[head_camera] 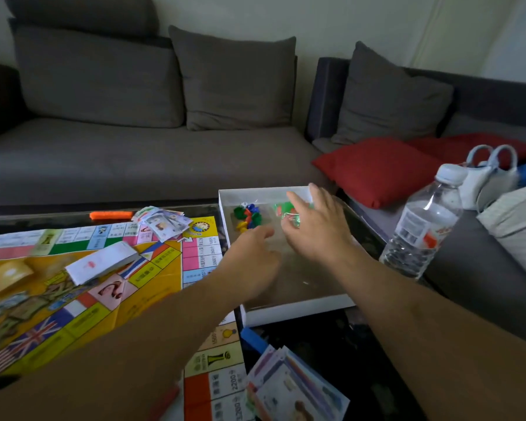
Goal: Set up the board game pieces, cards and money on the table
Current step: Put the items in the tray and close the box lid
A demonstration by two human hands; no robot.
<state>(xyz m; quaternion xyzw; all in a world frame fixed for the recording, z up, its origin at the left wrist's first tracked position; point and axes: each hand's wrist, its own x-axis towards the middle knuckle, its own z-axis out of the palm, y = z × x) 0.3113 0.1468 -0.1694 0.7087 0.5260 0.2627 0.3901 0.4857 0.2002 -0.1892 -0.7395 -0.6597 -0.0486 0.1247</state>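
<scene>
Grip loose on both hands: right hand [316,226] and left hand [252,253] reach into white box [298,308], holding nothing.

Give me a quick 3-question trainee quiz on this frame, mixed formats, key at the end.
1. True or false: the coloured pawns lie inside the white box.
2. Multiple choice: where does the water bottle stand? A) on the game board B) right of the box C) inside the box
3. Fill in: the white card deck rests on the game ____.

Key
1. True. They sit at the box's far end, with a white die beside them; the left hand and right hand both reach into the box.
2. B.
3. Board.
</scene>
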